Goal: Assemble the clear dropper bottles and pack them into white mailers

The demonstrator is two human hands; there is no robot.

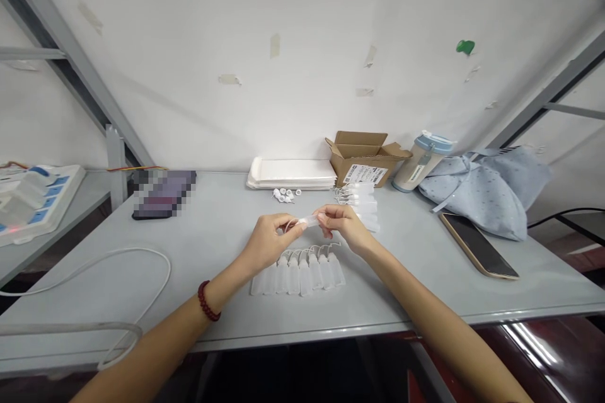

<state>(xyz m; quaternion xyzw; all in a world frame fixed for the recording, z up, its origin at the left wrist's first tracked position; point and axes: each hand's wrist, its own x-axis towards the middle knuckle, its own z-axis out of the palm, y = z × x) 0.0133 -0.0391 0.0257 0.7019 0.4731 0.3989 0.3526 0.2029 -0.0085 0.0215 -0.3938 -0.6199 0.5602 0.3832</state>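
From where I stood, the one thing worn that I could make out was a dark red bracelet of small round beads (208, 301), left of centre in the lower half of the frame. It circled the wrist just behind the left hand (274, 239). The beads were close-set, much alike in size, with a slight shine on their rounded tops, and the loop looked snug. The slim left forearm (163, 327) was bare beyond it, down to the lower left of the frame. The right hand (347, 227), near the centre, was bare at the wrist, and the slender right forearm (425, 305) was uncovered toward the lower right. The fingers were slim, their nails too small to make out.
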